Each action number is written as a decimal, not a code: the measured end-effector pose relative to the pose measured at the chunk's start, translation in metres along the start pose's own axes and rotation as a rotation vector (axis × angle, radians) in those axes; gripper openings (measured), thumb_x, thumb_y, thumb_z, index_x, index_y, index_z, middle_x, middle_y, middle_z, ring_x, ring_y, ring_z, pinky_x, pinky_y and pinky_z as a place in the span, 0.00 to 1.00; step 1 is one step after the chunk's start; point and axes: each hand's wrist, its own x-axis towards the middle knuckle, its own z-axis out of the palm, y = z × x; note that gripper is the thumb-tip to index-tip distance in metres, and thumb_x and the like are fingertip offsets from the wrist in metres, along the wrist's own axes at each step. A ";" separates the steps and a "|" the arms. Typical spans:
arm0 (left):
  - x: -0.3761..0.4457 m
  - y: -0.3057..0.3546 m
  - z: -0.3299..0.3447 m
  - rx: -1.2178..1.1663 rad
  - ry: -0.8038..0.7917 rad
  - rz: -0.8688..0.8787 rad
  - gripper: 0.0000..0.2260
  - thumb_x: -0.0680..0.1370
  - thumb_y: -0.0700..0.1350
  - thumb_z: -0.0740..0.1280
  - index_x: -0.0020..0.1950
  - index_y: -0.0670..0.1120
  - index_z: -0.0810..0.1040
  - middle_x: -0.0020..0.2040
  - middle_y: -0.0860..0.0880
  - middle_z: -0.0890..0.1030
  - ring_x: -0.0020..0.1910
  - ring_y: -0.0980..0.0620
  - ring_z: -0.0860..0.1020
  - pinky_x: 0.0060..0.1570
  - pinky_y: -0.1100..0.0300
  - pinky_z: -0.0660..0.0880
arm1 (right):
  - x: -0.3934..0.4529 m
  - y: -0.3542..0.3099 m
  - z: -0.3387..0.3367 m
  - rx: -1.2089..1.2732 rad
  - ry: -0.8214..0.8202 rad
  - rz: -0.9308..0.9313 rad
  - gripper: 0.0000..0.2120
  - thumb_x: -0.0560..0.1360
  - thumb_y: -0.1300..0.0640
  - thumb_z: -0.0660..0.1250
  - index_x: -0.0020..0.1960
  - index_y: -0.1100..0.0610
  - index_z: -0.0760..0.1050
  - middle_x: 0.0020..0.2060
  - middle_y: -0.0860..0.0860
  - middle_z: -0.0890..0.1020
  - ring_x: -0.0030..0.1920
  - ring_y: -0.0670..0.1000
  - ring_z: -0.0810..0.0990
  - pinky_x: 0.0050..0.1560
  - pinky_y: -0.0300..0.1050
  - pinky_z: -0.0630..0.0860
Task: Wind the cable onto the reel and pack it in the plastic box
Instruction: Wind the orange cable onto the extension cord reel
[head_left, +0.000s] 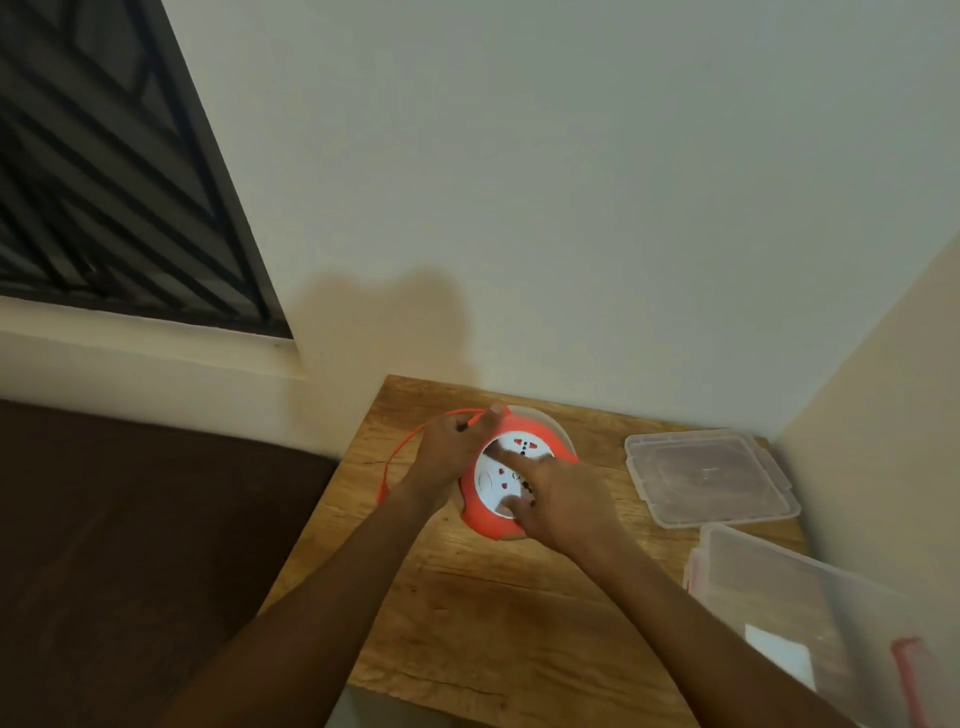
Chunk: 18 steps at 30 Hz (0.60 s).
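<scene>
An orange cable reel (485, 519) with a white socket face lies flat on the wooden table (467, 613). My left hand (447, 452) rests at the reel's left rim and pinches the thin orange cable (402, 441), which loops out to the left past the table edge. My right hand (556, 499) presses on the white face, with its fingers spread across the sockets. The clear plastic box (810, 613) stands open at the near right of the table. Its clear lid (711, 478) lies flat behind it.
The table stands in a corner, with walls behind and to the right. A dark brown surface (130, 545) lies left of the table, below a barred window (104, 171).
</scene>
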 end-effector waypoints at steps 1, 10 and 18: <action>-0.002 -0.002 0.003 -0.046 0.018 -0.015 0.23 0.78 0.59 0.72 0.50 0.37 0.84 0.47 0.34 0.86 0.45 0.34 0.85 0.42 0.49 0.82 | -0.001 0.000 0.001 0.105 0.046 0.072 0.31 0.74 0.37 0.63 0.74 0.35 0.56 0.60 0.49 0.81 0.56 0.52 0.81 0.49 0.50 0.80; -0.024 -0.013 0.047 -0.128 0.364 -0.086 0.13 0.79 0.57 0.72 0.39 0.50 0.85 0.35 0.53 0.87 0.35 0.53 0.87 0.33 0.59 0.84 | -0.005 -0.006 0.023 0.903 0.158 0.609 0.30 0.72 0.39 0.71 0.71 0.42 0.69 0.68 0.48 0.75 0.63 0.53 0.76 0.55 0.47 0.77; -0.001 -0.003 0.017 -0.206 0.291 -0.093 0.16 0.78 0.56 0.72 0.48 0.43 0.87 0.43 0.42 0.89 0.44 0.40 0.88 0.42 0.45 0.86 | 0.013 -0.020 -0.001 0.956 -0.074 0.526 0.37 0.75 0.49 0.68 0.79 0.45 0.52 0.73 0.51 0.68 0.66 0.55 0.73 0.53 0.45 0.76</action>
